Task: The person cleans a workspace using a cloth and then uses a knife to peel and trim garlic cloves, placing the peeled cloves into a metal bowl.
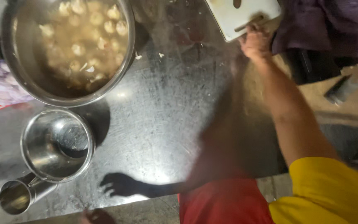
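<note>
White cutting board [239,14] lies at the far right edge of my steel table [166,124]. Going left to right: a small steel pot [56,143] near left, a big bowl of dumplings [69,45] far left, then my right hand [255,41], fingers closed on the board's near edge.

You are standing in a kitchen, at a scratched steel worktop [166,124] that shines under the light. A big steel pot [67,49] of pale dumplings in broth sits at its far left, with a smaller empty steel pot [56,145] and a steel cup [15,197] beside it. At the far edge lies a white cutting board [241,14], and food scraps [137,56] speckle the steel near the big pot.
</note>
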